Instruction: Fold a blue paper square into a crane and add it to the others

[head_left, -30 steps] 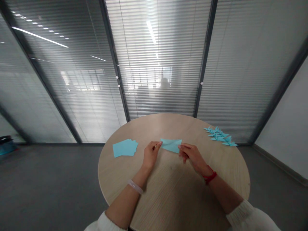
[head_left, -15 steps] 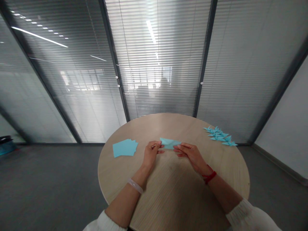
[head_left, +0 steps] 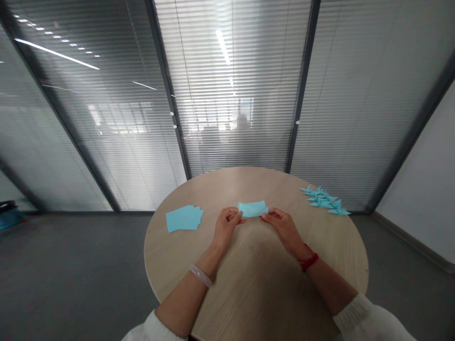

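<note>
A light-blue piece of paper (head_left: 253,209), folded into a long narrow rectangle, is stretched between my two hands above the middle of the table. My left hand (head_left: 229,222) pinches its left end between thumb and fingers. At the other end, my right hand (head_left: 279,224) grips the lower right corner, thumb on the near face. Fingers behind the paper are partly hidden. To the left of my left hand lies a loose stack of flat blue paper sheets (head_left: 183,219), slightly fanned. Several folded blue paper cranes (head_left: 323,198) sit in a cluster at the table's far right.
The round wooden table (head_left: 245,284) has its far edge close to a glass partition with blinds (head_left: 238,151). A white wall (head_left: 423,189) rises on the right. On the floor at far left is a dark and blue object (head_left: 10,215), cut off by the frame.
The folded paper has turned, so its broad face now shows more evenly and its right end sits higher. My right-hand fingers have drawn in behind it. The stack and cranes stay put.
</note>
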### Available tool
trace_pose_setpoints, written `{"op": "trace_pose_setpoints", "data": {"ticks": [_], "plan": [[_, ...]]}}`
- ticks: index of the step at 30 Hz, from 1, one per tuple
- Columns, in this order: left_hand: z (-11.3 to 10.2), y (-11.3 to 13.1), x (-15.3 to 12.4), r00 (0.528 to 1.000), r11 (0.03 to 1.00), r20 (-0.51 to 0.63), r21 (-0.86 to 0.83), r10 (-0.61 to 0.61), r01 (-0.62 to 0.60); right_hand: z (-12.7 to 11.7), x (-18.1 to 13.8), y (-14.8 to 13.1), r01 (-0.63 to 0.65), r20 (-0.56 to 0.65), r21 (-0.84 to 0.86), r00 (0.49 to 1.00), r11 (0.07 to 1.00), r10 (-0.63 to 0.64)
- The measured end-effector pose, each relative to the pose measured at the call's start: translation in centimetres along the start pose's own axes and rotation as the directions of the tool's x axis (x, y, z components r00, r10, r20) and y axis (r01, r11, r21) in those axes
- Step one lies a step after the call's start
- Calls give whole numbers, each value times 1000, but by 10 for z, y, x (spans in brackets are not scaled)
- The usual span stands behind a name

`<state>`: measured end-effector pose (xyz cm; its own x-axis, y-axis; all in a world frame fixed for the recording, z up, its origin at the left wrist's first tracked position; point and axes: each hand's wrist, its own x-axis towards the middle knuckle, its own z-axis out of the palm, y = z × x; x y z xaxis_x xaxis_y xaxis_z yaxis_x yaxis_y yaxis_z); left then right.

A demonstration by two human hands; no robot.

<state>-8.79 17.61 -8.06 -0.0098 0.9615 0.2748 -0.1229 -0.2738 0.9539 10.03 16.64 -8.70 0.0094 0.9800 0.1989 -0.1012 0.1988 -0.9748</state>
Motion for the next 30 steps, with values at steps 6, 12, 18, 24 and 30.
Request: {"op": "trace_pose_setpoints", "data": {"ticks": [6, 12, 18, 24, 30], "plan": [[4, 3, -4, 999, 999, 45, 43, -10, 8, 0, 2, 4, 67, 21, -31, 998, 997, -67], [3, 4, -7, 991, 999, 132, 26, -33, 30, 6, -1, 0, 76, 44, 53, 996, 996, -79], [2, 0, -5, 986, 991, 162, 134, -25, 3, 6, -1, 2, 75, 72, 20, 995, 997, -76], [4, -1, -5, 984, 974, 177, 227, -27, -14, 2, 3, 8, 108, 45, -97, 994, 989, -104], [6, -1, -5, 980, 990, 184, 129, -81, 57, 0, 3, 10, 105, 21, -131, 994, 986, -103]]}}
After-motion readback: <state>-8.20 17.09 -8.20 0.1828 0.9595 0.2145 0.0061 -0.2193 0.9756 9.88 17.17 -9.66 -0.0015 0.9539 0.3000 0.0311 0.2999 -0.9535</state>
